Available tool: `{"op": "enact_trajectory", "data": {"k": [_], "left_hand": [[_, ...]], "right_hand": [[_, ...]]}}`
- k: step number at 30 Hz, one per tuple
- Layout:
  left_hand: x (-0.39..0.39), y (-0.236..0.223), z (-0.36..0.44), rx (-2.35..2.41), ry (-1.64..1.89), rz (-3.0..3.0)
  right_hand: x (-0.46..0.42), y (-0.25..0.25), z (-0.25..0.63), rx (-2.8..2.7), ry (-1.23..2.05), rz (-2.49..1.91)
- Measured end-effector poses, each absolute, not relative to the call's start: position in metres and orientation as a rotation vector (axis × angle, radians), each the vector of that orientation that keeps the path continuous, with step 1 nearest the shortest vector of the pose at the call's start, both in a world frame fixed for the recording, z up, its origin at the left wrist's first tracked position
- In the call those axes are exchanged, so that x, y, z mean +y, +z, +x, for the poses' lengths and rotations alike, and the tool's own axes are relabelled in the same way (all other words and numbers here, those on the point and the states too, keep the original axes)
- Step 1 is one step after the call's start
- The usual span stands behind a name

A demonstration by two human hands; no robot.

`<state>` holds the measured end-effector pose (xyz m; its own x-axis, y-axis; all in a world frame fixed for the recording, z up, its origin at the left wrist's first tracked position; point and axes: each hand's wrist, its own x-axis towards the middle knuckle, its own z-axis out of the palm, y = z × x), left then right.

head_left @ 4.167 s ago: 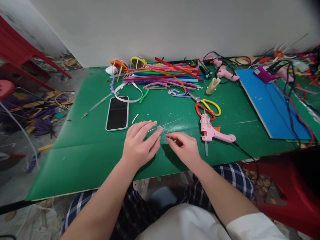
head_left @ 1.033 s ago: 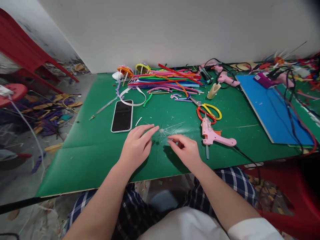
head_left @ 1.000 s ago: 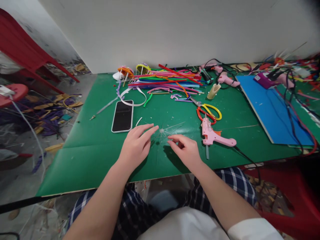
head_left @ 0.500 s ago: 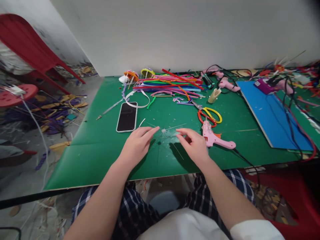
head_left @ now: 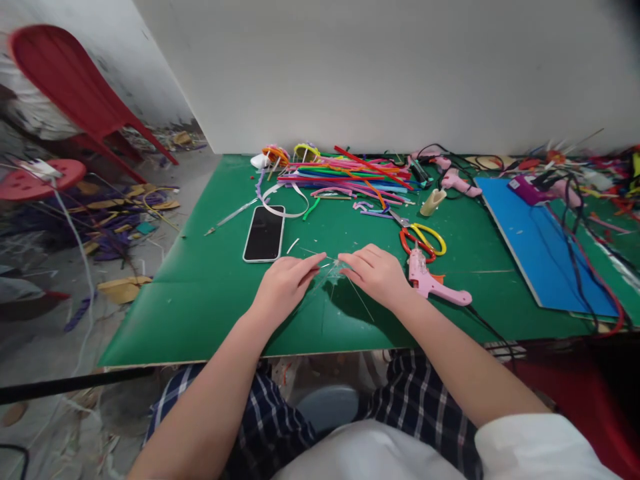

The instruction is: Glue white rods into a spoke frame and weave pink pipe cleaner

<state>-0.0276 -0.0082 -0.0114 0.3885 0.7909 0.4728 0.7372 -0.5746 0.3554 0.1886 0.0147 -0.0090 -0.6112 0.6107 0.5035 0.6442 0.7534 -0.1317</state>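
Note:
A small cluster of thin clear plastic strands (head_left: 331, 269) radiates from one centre on the green table (head_left: 210, 280). My left hand (head_left: 286, 285) lies over its left side, fingers stretched out flat and pressing on the strands. My right hand (head_left: 377, 275) rests on the right side, fingers extended down onto the centre of the cluster. A pink glue gun (head_left: 430, 283) lies just right of my right hand, with red and yellow scissors (head_left: 423, 240) behind it. A phone (head_left: 265, 233) lies face up, left of my left hand.
A pile of coloured pipe cleaners (head_left: 345, 177) runs along the back of the table. A blue board (head_left: 540, 233) with black cables lies at the right, more glue guns (head_left: 453, 180) behind. Red stools (head_left: 45, 177) and scraps litter the floor at left.
My right hand moved left from beside the glue gun onto the strand cluster and now touches it near my left fingertips. The view drifted, so the table appears shifted right.

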Motion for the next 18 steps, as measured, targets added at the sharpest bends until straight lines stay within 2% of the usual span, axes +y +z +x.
{"op": "enact_trajectory", "data": {"k": [5,10,18], "left_hand": [[-0.016,0.008,-0.024,1.341,1.073,2.530],[-0.034,0.043,-0.034,1.254,1.122,2.575],[-0.052,0.072,-0.092,1.764,1.427,2.099]], "right_hand": [[0.015,0.001,0.184,-2.251,-0.109,-0.866],[0.006,0.033,0.184,-2.146,-0.058,-0.862],[-0.009,0.110,0.199,-2.140,-0.071,-0.837]]}}
